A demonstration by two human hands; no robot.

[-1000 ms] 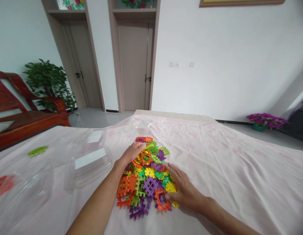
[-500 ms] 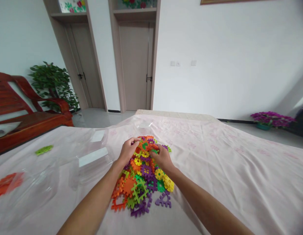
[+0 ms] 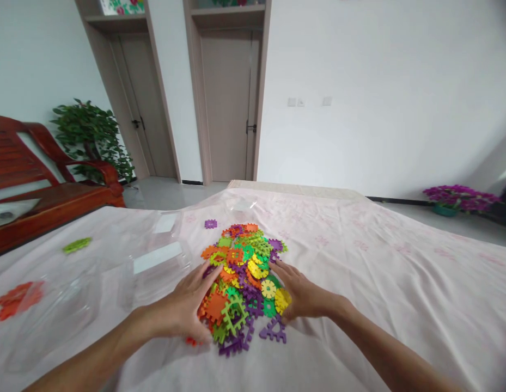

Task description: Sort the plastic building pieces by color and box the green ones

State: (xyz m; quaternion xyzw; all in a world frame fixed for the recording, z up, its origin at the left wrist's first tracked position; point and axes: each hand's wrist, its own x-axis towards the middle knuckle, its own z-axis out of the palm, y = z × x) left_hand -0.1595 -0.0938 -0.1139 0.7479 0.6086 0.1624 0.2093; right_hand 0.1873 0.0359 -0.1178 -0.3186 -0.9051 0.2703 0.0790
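Note:
A heap of interlocking plastic building pieces (image 3: 236,277) in orange, green, purple and yellow lies in front of me. My left hand (image 3: 191,305) is open, fingers spread, against the heap's left side. On the opposite side, my right hand (image 3: 299,291) is also open and curves around the heap's right edge, close to a yellow disc (image 3: 282,300). A purple triangular piece (image 3: 274,330) lies just below the right hand's thumb. One purple square piece (image 3: 211,224) sits apart, beyond the heap. Neither hand grips a piece.
Clear plastic containers (image 3: 157,275) stand at left on the pink-white cloth (image 3: 379,305). Orange pieces (image 3: 18,299) and light green pieces (image 3: 77,244) lie among them. Past the table are a wooden bench (image 3: 52,201), a leafy plant (image 3: 89,139) and purple flowers (image 3: 461,197).
Both hands have drawn back from the heap's far part and spread open along its sides. The far pieces are rearranged, and a purple square now lies beyond the heap at left.

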